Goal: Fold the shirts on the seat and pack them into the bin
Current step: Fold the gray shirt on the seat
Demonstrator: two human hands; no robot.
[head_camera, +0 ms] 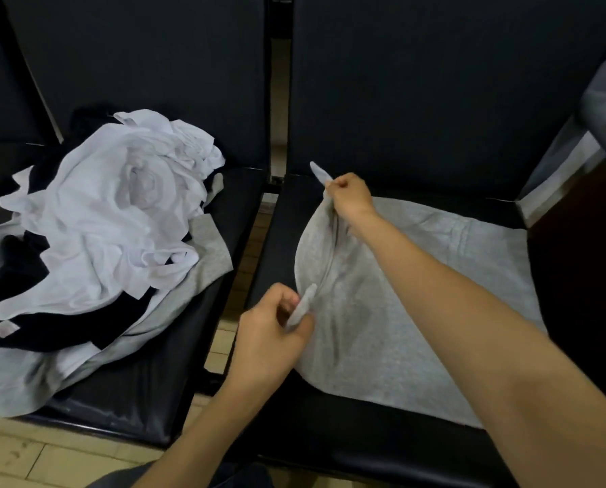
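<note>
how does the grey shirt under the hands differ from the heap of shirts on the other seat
The grey shirt lies spread mostly flat on the right seat; the heap sits crumpled on the left seat. The grey shirt is one garment, one colour; the heap mixes white, black and grey. The left hand and right hand pinch the grey shirt's edge; neither touches the heap. Both rest on black seats.

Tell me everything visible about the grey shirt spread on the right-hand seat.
The grey shirt is light heather grey, of soft knit-looking fabric, and lies spread mostly flat on the black seat. Its left edge is gathered and lifted into a ridge: the right hand pinches the far end and the left hand pinches the near end. Collar and sleeves cannot be made out.
</note>
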